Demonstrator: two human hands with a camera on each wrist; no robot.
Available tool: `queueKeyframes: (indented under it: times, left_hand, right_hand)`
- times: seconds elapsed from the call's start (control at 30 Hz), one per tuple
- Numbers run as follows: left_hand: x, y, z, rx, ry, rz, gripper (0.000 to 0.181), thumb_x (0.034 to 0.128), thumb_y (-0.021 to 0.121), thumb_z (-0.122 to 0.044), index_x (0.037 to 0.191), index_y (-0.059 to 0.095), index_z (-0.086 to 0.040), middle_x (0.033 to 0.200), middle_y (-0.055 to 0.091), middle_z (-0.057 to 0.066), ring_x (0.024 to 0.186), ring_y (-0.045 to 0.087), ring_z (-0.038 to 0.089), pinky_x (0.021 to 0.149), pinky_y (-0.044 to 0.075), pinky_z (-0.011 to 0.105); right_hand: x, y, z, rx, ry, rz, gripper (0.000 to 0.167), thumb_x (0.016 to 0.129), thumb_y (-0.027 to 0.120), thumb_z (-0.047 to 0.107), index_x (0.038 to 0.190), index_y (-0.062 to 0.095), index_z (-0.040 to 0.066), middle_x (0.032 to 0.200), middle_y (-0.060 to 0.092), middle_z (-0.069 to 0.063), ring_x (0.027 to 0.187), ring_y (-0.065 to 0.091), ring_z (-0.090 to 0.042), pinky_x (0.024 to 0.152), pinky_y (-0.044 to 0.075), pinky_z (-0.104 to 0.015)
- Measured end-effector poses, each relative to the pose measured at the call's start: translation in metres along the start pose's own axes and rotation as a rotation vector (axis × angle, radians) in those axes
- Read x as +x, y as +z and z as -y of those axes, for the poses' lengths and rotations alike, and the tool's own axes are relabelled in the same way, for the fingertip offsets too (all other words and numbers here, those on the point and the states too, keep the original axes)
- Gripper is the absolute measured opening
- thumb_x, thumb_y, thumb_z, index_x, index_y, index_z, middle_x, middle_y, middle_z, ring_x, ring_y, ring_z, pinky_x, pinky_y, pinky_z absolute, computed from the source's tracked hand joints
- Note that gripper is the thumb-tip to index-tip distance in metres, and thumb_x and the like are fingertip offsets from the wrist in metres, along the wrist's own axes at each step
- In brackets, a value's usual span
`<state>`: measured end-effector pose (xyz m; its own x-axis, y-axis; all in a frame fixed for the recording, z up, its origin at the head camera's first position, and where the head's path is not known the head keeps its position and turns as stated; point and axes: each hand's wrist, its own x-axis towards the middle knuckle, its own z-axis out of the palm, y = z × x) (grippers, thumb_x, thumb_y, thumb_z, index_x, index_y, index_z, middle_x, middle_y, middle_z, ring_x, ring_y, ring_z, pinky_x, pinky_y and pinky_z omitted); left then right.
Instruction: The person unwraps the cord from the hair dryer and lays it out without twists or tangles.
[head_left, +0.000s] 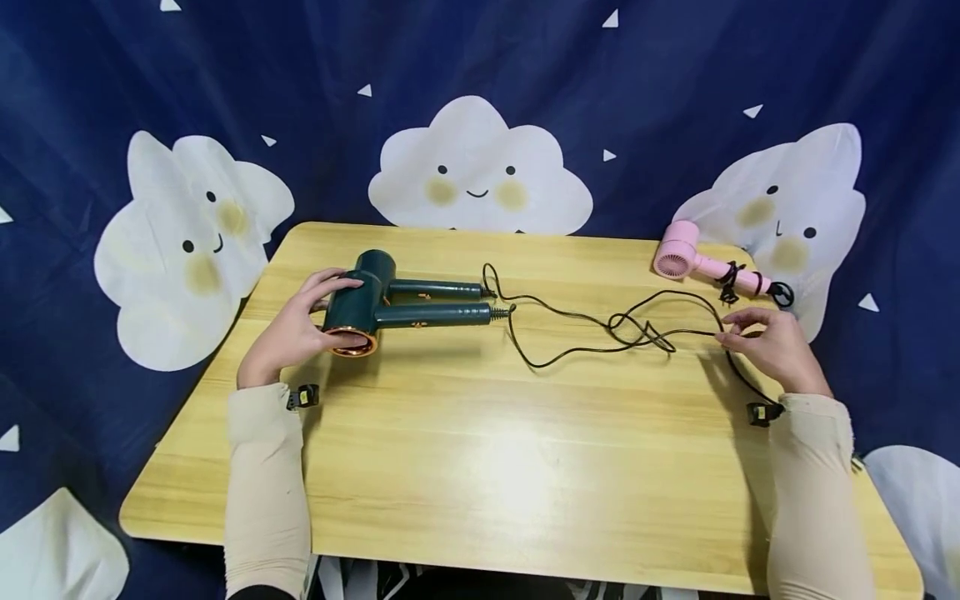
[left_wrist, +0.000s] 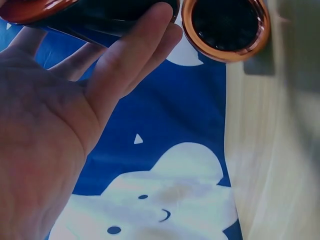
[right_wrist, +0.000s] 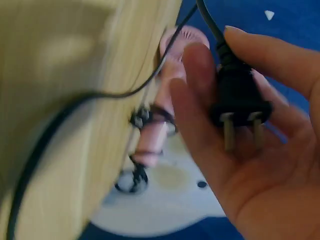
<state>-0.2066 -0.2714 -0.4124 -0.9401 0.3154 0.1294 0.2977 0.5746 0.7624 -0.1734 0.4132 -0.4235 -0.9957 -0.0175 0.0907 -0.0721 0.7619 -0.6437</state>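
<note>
Two dark green hair dryers lie side by side at the table's left, their handles to the right. My left hand (head_left: 296, 321) grips the nearer green hair dryer (head_left: 431, 315) by its barrel, with the thumb at its copper-rimmed end. Just behind it is the farther green hair dryer (head_left: 438, 289). Thin black cords (head_left: 637, 325) run from both handles and cross in loose loops mid-table. At the right my right hand (head_left: 776, 346) pinches a cord end. In the right wrist view this is a black two-pin plug (right_wrist: 240, 95), held between thumb and fingers, prongs toward the palm.
A pink hair dryer (head_left: 678, 250), its cord bundled at the handle, lies at the back right edge of the wooden table (head_left: 465, 483). Another black cord (right_wrist: 55, 120) passes beside the right hand. A dark blue curtain (head_left: 480, 50) with clouds hangs behind.
</note>
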Motion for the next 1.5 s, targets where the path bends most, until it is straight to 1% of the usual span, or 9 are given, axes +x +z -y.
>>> queueKeyframes:
  times: [0.17,0.33,0.43,0.57,0.73,0.93,1.17,1.37,1.5]
  left_hand:
    - [-0.016,-0.001,-0.001,0.006,-0.031,-0.012,0.080,0.0750,0.094,-0.016,0.146,0.058,-0.024,0.167,0.028,0.008,0.149,0.033,0.039,0.113,0.035,0.061]
    - [-0.028,0.004,0.004,-0.004,-0.041,-0.009,0.079,0.0754,0.094,-0.016,0.145,0.058,-0.023,0.167,0.027,0.011,0.148,0.033,0.040,0.113,0.035,0.064]
    - [-0.032,0.009,0.007,-0.007,-0.033,0.001,0.080,0.0758,0.094,-0.017,0.146,0.057,-0.023,0.167,0.027,0.012,0.148,0.033,0.041,0.113,0.035,0.066]
    - [-0.035,0.015,0.012,0.001,-0.027,0.024,0.080,0.0765,0.093,-0.015,0.148,0.056,-0.021,0.166,0.027,0.014,0.148,0.032,0.043,0.112,0.034,0.068]
    - [-0.035,0.022,0.020,0.050,-0.031,0.059,0.082,0.0769,0.094,-0.021,0.149,0.054,-0.022,0.166,0.027,0.014,0.149,0.031,0.045,0.113,0.033,0.071]
    - [-0.029,0.027,0.028,0.092,-0.026,0.102,0.086,0.0762,0.094,-0.033,0.151,0.052,-0.026,0.168,0.025,0.015,0.150,0.031,0.047,0.111,0.036,0.072]
    - [-0.023,0.030,0.037,0.126,-0.016,0.125,0.083,0.0775,0.093,-0.029,0.150,0.052,-0.025,0.168,0.023,0.020,0.147,0.034,0.050,0.110,0.039,0.071]
    - [-0.018,0.026,0.042,0.118,-0.039,0.132,0.083,0.0797,0.092,-0.026,0.152,0.051,-0.024,0.168,0.021,0.021,0.146,0.034,0.054,0.109,0.040,0.071]
    - [-0.015,0.020,0.046,0.146,-0.028,0.122,0.083,0.0798,0.092,-0.025,0.152,0.051,-0.023,0.167,0.023,0.021,0.145,0.036,0.053,0.109,0.039,0.072]
  right_hand:
    - [0.003,-0.009,0.003,-0.267,-0.150,0.120,0.028,0.096,0.058,-0.001,0.116,0.069,-0.017,0.090,0.070,-0.027,0.062,0.045,-0.002,0.057,0.037,-0.024]
    - [0.002,-0.013,0.011,-0.289,-0.088,0.214,0.037,0.099,0.044,0.000,0.124,0.066,-0.016,0.107,0.069,-0.033,0.061,0.045,-0.009,0.057,0.035,-0.027]
    - [-0.001,-0.015,0.013,-0.308,-0.064,0.187,0.037,0.104,0.045,0.006,0.129,0.064,-0.014,0.112,0.067,-0.035,0.067,0.058,-0.029,0.062,0.046,-0.038]
    - [-0.006,-0.015,0.009,-0.322,-0.045,0.075,0.032,0.106,0.056,0.016,0.122,0.071,-0.008,0.117,0.068,-0.036,0.099,0.065,-0.055,0.078,0.050,-0.063]
    - [-0.010,-0.013,-0.002,-0.354,0.020,0.025,0.026,0.105,0.059,0.019,0.110,0.074,-0.002,0.099,0.075,-0.026,0.084,0.069,-0.040,0.068,0.046,-0.055]
    - [-0.009,-0.007,-0.015,-0.344,0.025,0.134,0.019,0.102,0.047,0.002,0.109,0.060,-0.010,0.088,0.073,-0.022,0.074,0.061,-0.020,0.065,0.041,-0.032]
    - [-0.006,0.006,-0.017,-0.311,-0.111,0.080,0.035,0.104,0.045,0.004,0.133,0.057,-0.010,0.107,0.067,-0.035,0.088,0.063,-0.044,0.074,0.047,-0.051]
    - [-0.006,0.010,-0.020,-0.304,-0.180,-0.073,0.026,0.106,0.057,0.015,0.092,0.074,0.001,0.074,0.066,-0.014,0.064,0.053,-0.016,0.061,0.038,-0.032]
    - [-0.003,0.014,-0.026,-0.293,-0.162,-0.030,0.020,0.102,0.059,0.005,0.087,0.070,-0.003,0.066,0.062,-0.008,0.058,0.047,-0.005,0.057,0.037,-0.027]
